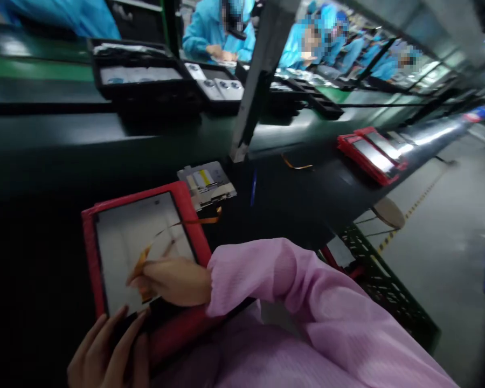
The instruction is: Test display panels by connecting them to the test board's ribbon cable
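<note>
A flat panel [125, 242] with a pale glossy face lies in a red foam-like frame [192, 218] on the dark bench in front of me. My right hand [172, 280], in a pink sleeve, is closed over the panel and pinches an orange flex cable [142, 264]. A thin orange strip [206, 220] crosses the frame's right edge. At the near left corner rests my left hand [111, 350], its fingers stretched out and touching the panel's near edge. Behind the frame sits a small stack of flat metallic parts [208, 182] with a yellow strip.
A blue pen-like stick [253, 187] and another orange strip [297, 164] lie farther right. More red-framed panels [372, 153] stand at the right edge. A metal post [261, 75] rises behind the bench. Black trays [145, 86] line the far bench, where people in blue sit.
</note>
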Tool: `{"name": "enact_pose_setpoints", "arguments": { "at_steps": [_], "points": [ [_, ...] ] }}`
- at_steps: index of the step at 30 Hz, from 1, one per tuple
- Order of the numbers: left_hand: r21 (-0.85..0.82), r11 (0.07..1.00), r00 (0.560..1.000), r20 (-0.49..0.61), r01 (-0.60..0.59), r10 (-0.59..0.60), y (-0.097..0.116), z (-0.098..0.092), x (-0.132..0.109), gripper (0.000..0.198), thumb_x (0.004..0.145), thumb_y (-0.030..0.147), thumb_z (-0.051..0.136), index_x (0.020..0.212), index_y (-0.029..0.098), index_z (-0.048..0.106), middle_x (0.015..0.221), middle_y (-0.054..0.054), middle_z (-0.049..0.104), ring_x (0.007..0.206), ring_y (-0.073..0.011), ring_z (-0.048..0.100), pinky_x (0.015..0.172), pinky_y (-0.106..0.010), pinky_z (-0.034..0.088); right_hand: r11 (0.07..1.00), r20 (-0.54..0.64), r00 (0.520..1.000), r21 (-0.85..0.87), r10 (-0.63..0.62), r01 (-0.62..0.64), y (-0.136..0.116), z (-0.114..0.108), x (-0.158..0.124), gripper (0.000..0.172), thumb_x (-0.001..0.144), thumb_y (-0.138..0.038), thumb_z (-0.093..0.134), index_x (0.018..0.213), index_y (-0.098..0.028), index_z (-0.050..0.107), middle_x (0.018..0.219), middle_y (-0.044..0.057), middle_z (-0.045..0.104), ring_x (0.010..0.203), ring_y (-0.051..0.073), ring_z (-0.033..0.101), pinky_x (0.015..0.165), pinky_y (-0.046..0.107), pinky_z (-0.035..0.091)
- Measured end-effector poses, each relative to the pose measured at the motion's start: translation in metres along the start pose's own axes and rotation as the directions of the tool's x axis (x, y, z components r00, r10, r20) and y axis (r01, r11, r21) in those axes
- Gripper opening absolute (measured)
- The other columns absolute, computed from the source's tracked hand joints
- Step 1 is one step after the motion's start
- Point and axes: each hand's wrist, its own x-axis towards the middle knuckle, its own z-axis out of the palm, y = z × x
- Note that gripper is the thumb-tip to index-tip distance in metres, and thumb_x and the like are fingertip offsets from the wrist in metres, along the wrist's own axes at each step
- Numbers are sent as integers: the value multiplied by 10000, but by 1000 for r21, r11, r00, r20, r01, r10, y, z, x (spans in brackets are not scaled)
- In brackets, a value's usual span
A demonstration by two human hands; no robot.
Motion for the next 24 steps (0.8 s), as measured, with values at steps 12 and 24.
{"name": "enact_pose_setpoints", "arguments": {
  "at_steps": [12, 24],
  "points": [
    [147, 962, 973, -49, 229, -225, 27, -2, 4, 335, 831, 138, 596, 1148, 239, 635, 1296, -97, 574, 1330, -306, 432, 1032, -494, 459, 928, -94, 989, 365, 118, -76, 5, 9, -5, 237, 880, -244, 597, 1094, -144, 605, 933, 55, 704, 858, 156, 676, 770, 281, 547],
    [117, 965, 972, -70, 233, -226, 27, -3, 2, 270, 835, 170, 606, 1087, 253, 654, 1283, -68, 601, 1343, -296, 430, 1011, -488, 485, 997, -87, 994, -59, -62, 57, -5, 12, -9, 163, 917, -168, 557, 965, -201, 709, 1032, 9, 724, 979, 170, 666, 872, 309, 516]
  ]
}}
